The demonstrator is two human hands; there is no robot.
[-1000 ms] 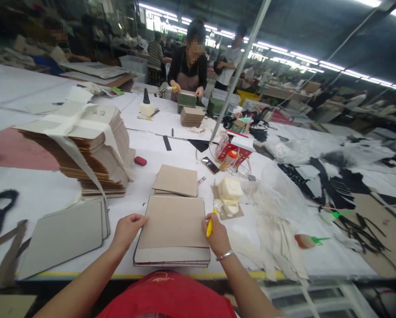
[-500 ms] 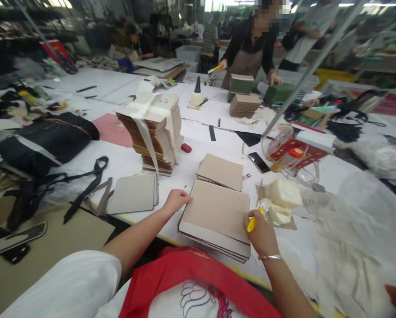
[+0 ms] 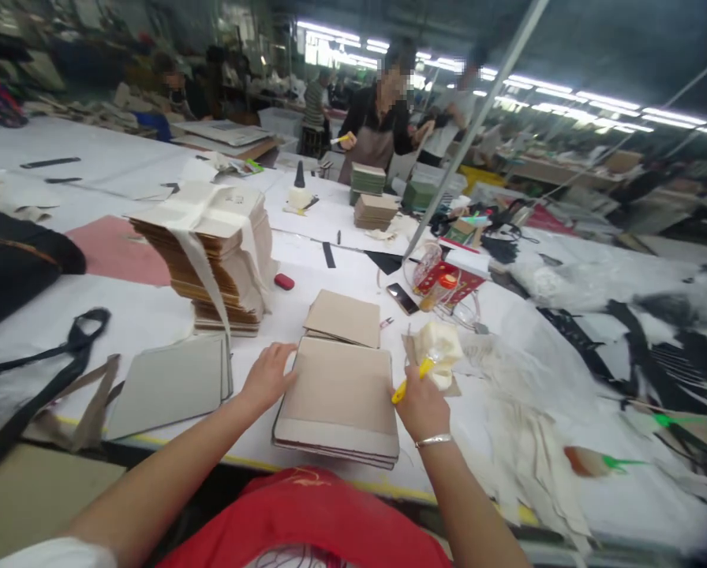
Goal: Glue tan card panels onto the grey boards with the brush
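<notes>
A stack of beige boards (image 3: 342, 386) with dark edges lies in front of me near the table edge. My left hand (image 3: 269, 377) rests at its left side, fingertips and thumb apart and touching the edge. My right hand (image 3: 423, 406) is closed around a brush with a yellow handle (image 3: 405, 386), just right of the stack. The brush's bristle end points at a cream-coloured block-like container (image 3: 439, 347), and whether it touches is unclear. Behind the stack lie smaller beige boards (image 3: 342, 317).
A tall strapped bundle of boards (image 3: 211, 244) stands back left, with grey boards (image 3: 170, 383) before it. A phone (image 3: 402, 298), a red box (image 3: 451, 282) and a slanting metal pole (image 3: 477, 126) are to the right. A co-worker (image 3: 377, 126) holding a brush stands across the table.
My view has turned right, so things sit further left. My right hand with the brush has moved away from the boards' edge toward the cream container. My left fingers have spread from a pinch.
</notes>
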